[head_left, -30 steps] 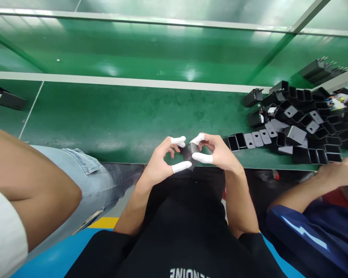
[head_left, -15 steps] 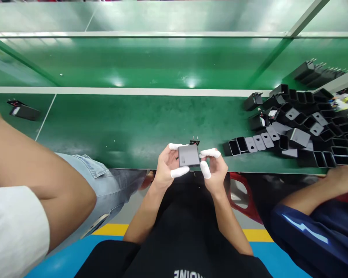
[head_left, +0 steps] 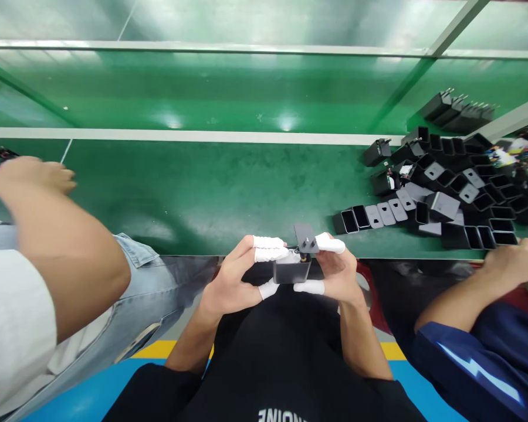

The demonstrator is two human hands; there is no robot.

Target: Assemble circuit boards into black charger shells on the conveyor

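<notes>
Between my hands, at the table's front edge, is a dark grey charger housing with its open top facing me. Something white and some wires show in its mouth. A flat cover plate with two plug pins stands up at the right end of the opening. My left hand pinches the housing's left side, two fingertips over the white part and the thumb below. My right hand has a fingertip against the plate and its thumb under the housing's right end. White finger covers are on both hands.
Many black charger housings, some open and some capped, crowd the green table at the right. More chargers with pins stand behind. A co-worker's arm reaches in on the left, another person's hand rests at right.
The housing has come closer to me and tilted, so its open end and the cover's pins now face up toward me. The left co-worker's hand has moved over the charger there.
</notes>
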